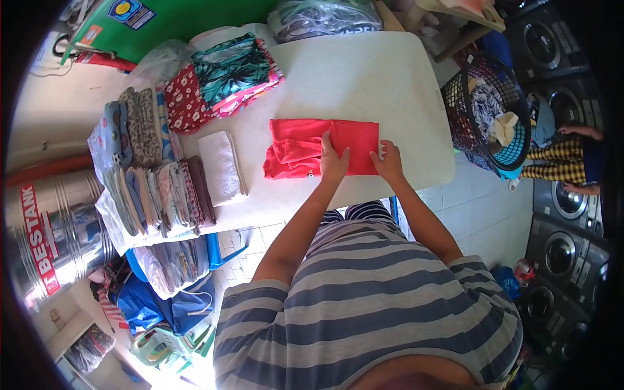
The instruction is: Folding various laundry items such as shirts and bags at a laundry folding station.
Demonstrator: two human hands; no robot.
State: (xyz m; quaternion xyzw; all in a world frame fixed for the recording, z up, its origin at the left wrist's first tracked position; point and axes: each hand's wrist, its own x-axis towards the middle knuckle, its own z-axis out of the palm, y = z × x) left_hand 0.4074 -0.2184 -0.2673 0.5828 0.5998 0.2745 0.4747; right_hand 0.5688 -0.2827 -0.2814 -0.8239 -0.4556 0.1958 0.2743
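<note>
A red cloth garment, partly folded, lies on the white table in front of me. Its right part is smooth, while its left part is rumpled. My left hand rests on its middle with the fingers apart. At its right edge is my right hand, thumb and fingers apart; whether it pinches the edge cannot be told. Left of the garment lies a folded white towel. Beyond that stand rows of folded cloths. Folded patterned fabrics, a teal one on top, lie at the back left.
A black laundry basket holding clothes stands off the table's right end. Another person is near the front-loading machines at right. A blue plastic chair touches the table's front left. A metal tank stands far left.
</note>
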